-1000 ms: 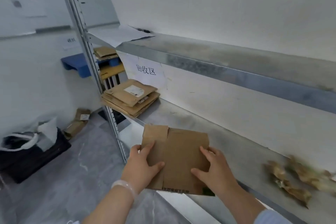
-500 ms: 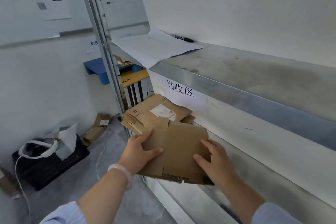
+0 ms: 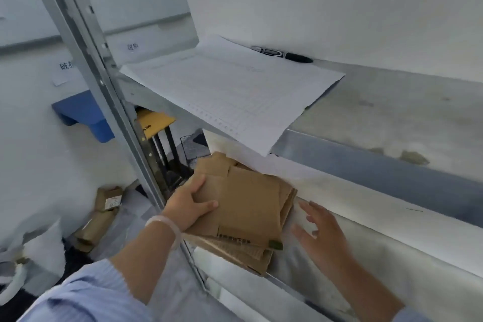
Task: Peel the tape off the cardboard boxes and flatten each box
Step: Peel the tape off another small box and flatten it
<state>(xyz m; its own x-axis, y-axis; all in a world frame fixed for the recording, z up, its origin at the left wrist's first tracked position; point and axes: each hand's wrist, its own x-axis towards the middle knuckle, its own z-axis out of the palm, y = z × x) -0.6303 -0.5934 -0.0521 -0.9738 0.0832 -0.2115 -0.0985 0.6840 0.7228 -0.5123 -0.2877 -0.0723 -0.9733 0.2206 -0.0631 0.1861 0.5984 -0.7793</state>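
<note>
The flattened box [image 3: 245, 206] now lies on the stack [image 3: 235, 251]; the left hand [image 3: 188, 206] still grips it, the right hand [image 3: 321, 230] has let go, fingers spread; this box looks finished.

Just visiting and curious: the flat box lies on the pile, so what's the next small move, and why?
Probably let go with the left hand. The flattened box already lies on the cardboard stack, and the right hand is open beside it, off the box.
</note>
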